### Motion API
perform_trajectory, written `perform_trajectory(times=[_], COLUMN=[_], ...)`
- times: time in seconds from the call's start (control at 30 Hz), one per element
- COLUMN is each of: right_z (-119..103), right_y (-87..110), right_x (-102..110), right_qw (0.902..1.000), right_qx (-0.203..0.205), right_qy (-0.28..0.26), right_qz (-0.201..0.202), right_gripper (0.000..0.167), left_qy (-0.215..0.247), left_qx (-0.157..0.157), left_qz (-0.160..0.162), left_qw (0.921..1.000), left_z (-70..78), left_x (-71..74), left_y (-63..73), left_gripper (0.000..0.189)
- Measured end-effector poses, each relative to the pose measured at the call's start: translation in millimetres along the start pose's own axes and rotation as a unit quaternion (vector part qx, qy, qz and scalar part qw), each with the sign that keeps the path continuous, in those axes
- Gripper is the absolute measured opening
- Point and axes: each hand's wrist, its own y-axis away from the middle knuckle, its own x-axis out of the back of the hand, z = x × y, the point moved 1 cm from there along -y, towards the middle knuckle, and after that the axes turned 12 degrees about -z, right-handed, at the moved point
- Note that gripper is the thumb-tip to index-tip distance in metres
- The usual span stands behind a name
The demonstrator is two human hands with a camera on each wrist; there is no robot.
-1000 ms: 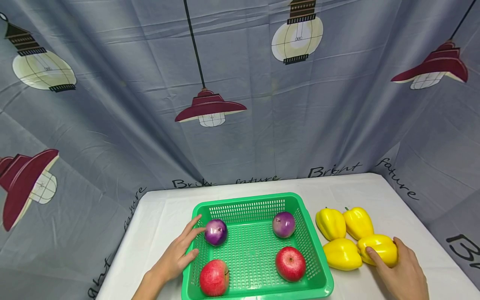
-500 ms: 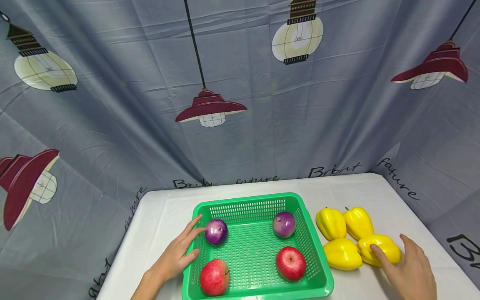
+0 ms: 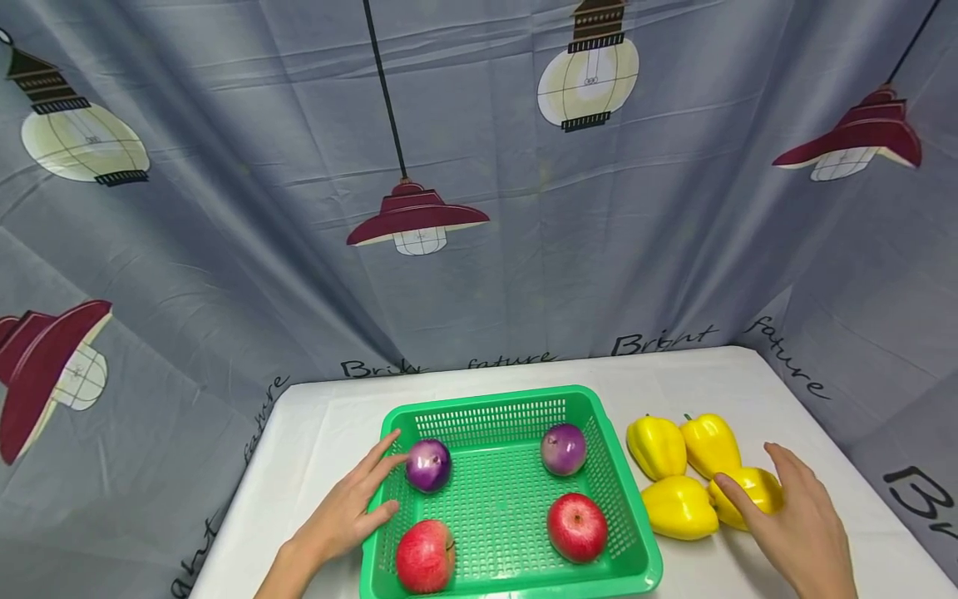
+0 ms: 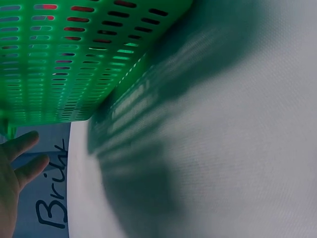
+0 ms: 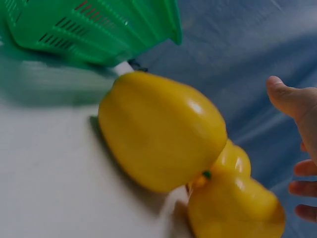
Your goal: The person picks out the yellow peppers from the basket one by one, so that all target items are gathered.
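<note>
My left hand (image 3: 346,506) rests with spread, relaxed fingers at the left rim of a green plastic basket (image 3: 503,574). One fingertip lies close to a purple onion (image 3: 429,465) inside; the left wrist view shows two extended fingers (image 4: 30,170) beside the basket's slotted wall (image 4: 54,74). My right hand (image 3: 801,520), thumb and fingers spread apart, hovers around the nearest right yellow bell pepper (image 3: 759,491), partly covering it. In the right wrist view a gap separates the thumb (image 5: 285,96) from the yellow peppers. Neither hand grips anything.
Also in the basket are a second purple onion (image 3: 564,449) at the back right and two red apples, one front left (image 3: 425,556), one front right (image 3: 577,527). Three more yellow peppers (image 3: 657,448) cluster right of the basket on the white tabletop (image 3: 329,416). A lamp-patterned curtain (image 3: 479,299) surrounds the table.
My right hand has let go of the front right yellow pepper, drawn back to the right, then lifted and opened wider over it. My left hand has stayed at the basket rim.
</note>
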Motion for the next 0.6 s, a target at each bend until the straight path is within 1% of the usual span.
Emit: perform_trajectory(times=[0.1,0.2,0.33,0.5,0.6], right_z=[-10,-22,-39,-60,-73], right_y=[-3.1,-5.6,-10.3,-17.6,-23.9], right_x=[3,6,12,20,21], right_qw=[0.9998,0.9983,0.9939,0.9873,0.9838], right_qx=[0.022,0.059,0.109,0.158,0.178], right_qy=[0.002,-0.004,-0.013,-0.017,-0.009], right_qz=[-0.001,0.000,0.000,-0.006,-0.015], right_gripper=[0.091,0.091,0.090,0.087,0.087], left_qy=[-0.004,-0.014,-0.025,-0.017,-0.013], left_qx=[-0.003,-0.004,-0.002,0.002,0.014], left_qz=[-0.002,-0.001,0.002,0.001,-0.002], left_qw=[1.0000,0.9999,0.9997,0.9998,0.9998], left_z=[-0.8,-1.2,-1.3,0.3,1.0], left_x=[0.7,2.0,4.2,9.5,13.9], left_y=[-0.7,-1.8,-2.5,-3.3,-3.9], left_gripper=[0.061,0.062,0.061,0.058,0.058])
